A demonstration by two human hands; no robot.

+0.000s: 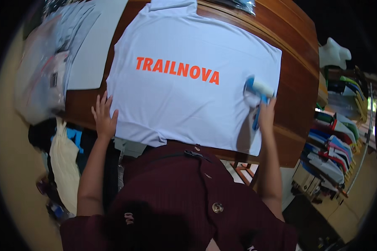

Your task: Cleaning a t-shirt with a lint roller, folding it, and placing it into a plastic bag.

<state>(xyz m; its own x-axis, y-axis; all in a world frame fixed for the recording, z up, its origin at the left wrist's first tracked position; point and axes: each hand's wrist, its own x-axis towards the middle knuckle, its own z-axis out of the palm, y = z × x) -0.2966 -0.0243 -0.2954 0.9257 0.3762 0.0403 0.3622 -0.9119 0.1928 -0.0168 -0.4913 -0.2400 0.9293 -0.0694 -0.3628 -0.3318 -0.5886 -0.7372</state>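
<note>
A white T-shirt [176,103] lies spread over the wooden table [293,125], with large orange lettering [177,71] across it. My right hand [267,113] grips the blue handle of a lint roller [260,88]. Its pale roller head is at the shirt's right side; whether it presses on the cloth I cannot tell. Fingers apart, my left hand [104,116] rests at the shirt's lower left edge and holds nothing. Wrinkles run through the lower part of the fabric, and its near hem reaches the table's front edge.
Clear plastic bags [39,81] and pale flat sheets [89,59] are stacked left of the shirt. More plastic packaging [238,4] lies at the far edge. Clothes on hangers [330,147] fill a rack on the right. A cream cloth [64,163] hangs below left.
</note>
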